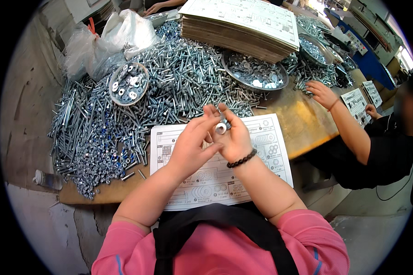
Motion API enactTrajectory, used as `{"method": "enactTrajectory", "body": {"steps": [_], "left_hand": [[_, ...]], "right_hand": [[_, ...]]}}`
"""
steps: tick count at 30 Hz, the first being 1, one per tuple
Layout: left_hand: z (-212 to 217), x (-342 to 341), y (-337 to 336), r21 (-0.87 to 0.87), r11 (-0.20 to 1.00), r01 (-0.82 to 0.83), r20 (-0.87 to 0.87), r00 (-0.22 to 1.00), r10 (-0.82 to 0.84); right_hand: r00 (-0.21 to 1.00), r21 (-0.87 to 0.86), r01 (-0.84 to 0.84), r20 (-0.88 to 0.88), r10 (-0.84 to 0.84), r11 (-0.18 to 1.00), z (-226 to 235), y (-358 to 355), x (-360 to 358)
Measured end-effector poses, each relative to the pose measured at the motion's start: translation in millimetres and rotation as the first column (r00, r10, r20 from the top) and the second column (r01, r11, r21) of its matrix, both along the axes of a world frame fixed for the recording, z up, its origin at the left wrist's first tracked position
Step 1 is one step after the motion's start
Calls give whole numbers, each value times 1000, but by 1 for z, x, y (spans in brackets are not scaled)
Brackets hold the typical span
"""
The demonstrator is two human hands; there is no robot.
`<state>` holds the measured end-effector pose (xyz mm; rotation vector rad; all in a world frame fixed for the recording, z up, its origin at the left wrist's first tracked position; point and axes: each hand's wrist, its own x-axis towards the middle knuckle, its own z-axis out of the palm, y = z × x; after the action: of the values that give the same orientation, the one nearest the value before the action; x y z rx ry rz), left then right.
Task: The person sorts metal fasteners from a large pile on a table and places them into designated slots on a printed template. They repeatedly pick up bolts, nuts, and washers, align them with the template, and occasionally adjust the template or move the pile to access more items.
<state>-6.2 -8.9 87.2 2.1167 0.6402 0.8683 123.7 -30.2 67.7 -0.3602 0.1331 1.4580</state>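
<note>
Metal washers [221, 128] are held in the cupped right hand [237, 141], over the far edge of the printed sheet [215, 176]. Alongside, the left hand's [192, 143] grip is unclear. Bolts [188, 68] heap beyond, toward the table's [303, 124] far edge.

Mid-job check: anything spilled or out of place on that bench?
Two bolts lie apart from the metal heap, left of the printed sheet, near the front edge of the table; they look strayed.
</note>
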Motion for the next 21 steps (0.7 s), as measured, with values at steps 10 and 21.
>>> {"method": "enactTrajectory", "body": {"steps": [10,21], "left_hand": [[-21,1,-14,336,934,-124,-248,945,215],[-18,2,-20,558,822,-111,-59,983,172]], "right_hand": [[996,43,-74,50,72,996,-39,-41,-29],[861,-34,-188,476,181,982,-43,-63,-20]]}}
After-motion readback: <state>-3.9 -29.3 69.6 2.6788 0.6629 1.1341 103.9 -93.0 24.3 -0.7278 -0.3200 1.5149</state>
